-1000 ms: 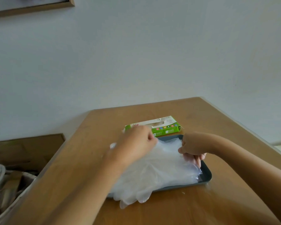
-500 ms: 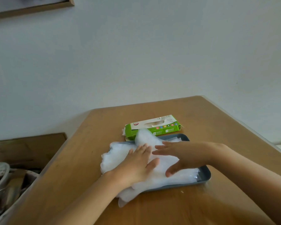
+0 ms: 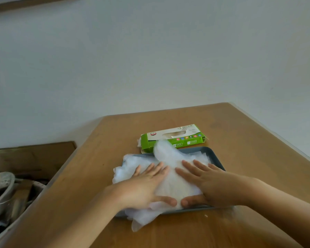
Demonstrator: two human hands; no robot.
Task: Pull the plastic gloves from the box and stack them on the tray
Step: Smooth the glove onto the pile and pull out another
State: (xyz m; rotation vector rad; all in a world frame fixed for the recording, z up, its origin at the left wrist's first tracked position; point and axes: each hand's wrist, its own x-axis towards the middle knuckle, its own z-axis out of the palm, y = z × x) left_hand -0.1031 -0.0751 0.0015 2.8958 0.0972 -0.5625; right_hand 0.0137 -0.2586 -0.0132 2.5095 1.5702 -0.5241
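A pile of thin clear plastic gloves (image 3: pixel 170 178) lies on a dark grey tray (image 3: pixel 215 155) in the middle of the wooden table (image 3: pixel 249 140). The pile spills over the tray's left and near edges. My left hand (image 3: pixel 145 187) lies flat on the left part of the pile, fingers spread. My right hand (image 3: pixel 208 183) lies flat on the right part, thumb near the left thumb. A green and white glove box (image 3: pixel 172 138) sits just behind the tray, its top slot showing plastic inside.
The table's left edge runs diagonally; beyond it, lower down, are a brown cardboard piece (image 3: pixel 30 156) and a cluttered basket of odds and ends (image 3: pixel 2 190). A white wall stands behind the table.
Both hands let go of the glove they were spreading and came down flat on the pile, pressing it onto the tray; they now sit nearer me, thumbs almost meeting.
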